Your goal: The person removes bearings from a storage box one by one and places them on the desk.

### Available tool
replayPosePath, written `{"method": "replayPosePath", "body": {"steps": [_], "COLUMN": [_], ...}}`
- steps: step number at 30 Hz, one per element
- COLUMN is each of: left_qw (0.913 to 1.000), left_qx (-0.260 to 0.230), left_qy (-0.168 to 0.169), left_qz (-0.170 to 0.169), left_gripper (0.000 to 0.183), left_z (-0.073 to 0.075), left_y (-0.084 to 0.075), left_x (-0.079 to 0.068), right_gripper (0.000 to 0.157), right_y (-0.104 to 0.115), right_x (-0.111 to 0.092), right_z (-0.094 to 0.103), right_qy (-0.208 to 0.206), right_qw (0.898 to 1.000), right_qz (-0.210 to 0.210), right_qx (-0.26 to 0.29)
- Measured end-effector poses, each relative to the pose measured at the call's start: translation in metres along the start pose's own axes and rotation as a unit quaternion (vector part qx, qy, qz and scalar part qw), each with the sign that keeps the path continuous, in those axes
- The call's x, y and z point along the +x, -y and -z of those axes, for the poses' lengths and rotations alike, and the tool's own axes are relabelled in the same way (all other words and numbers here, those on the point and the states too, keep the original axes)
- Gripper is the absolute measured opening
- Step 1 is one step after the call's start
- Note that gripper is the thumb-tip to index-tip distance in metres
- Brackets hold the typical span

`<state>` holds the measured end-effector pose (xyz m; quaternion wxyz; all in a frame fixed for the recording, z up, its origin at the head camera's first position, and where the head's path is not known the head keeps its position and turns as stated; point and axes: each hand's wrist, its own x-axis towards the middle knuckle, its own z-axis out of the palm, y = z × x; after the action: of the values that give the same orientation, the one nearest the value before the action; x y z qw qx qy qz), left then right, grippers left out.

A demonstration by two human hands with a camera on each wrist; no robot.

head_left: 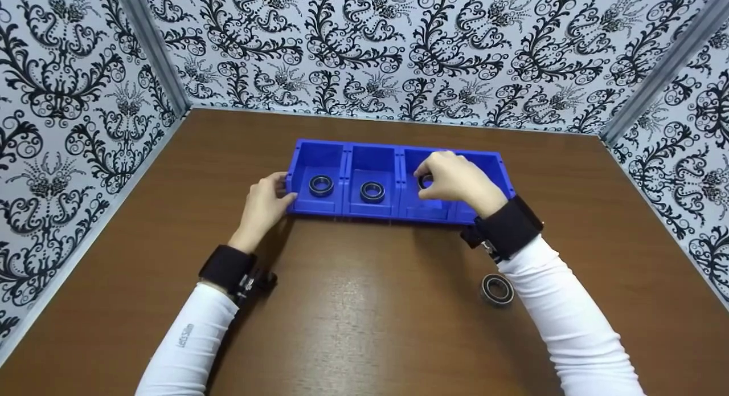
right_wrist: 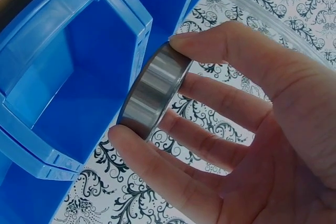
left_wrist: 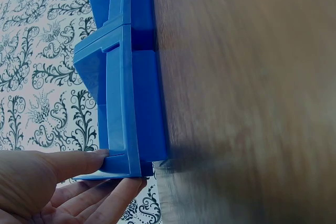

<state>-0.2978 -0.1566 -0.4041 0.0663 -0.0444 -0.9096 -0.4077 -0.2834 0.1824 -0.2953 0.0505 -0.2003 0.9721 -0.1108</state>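
A blue divided bin [head_left: 367, 212] with several compartments sits on the table. My left hand [head_left: 265, 205] grips its left end, thumb on the front corner and fingers along the outer side, as the left wrist view shows. My right hand [head_left: 458, 179] pinches a ball bearing [right_wrist: 155, 90] by its shiny outer ring between thumb and fingers. This bearing is over the third compartment from the left, partly hidden by the hand in the head view. One bearing [head_left: 321, 186] lies flat in the leftmost compartment, and another bearing [head_left: 372, 192] in the second.
On the brown table [head_left: 342, 327], one more bearing [head_left: 497, 290] lies beside my right forearm, nearer to me than the bin. Patterned panels [head_left: 370, 54] wall the table at the back and both sides, with grey posts at the corners.
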Motion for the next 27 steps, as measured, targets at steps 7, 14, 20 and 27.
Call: {"method": "replayPosePath", "body": {"steps": [7,14,20,27], "left_qw": [1.0000,1.0000,1.0000,1.0000], "left_qx": [0.000,-0.001,-0.003,0.000], "left_qy": [-0.001,-0.003,-0.001,-0.001], "left_qz": [-0.001,0.001,0.003,0.002], "left_gripper": [0.049,0.048,0.048,0.048], "left_z": [0.000,-0.001,-0.001,0.000], "left_y": [0.000,0.000,-0.001,-0.001], "left_x": [0.000,0.000,0.000,0.001], "right_gripper": [0.036,0.022,0.017,0.019], "right_y": [0.002,0.005,0.007,0.010], "right_x": [-0.006,-0.012,-0.017,-0.024], "right_z": [0.000,-0.003,-0.005,-0.007], "right_qy": [-0.001,0.000,-0.003,0.000], "right_qw": [1.000,1.000,0.999,1.000], "right_qz": [0.007,0.022,0.030,0.029], "right_qx": [-0.005,-0.007,-0.014,-0.012]}}
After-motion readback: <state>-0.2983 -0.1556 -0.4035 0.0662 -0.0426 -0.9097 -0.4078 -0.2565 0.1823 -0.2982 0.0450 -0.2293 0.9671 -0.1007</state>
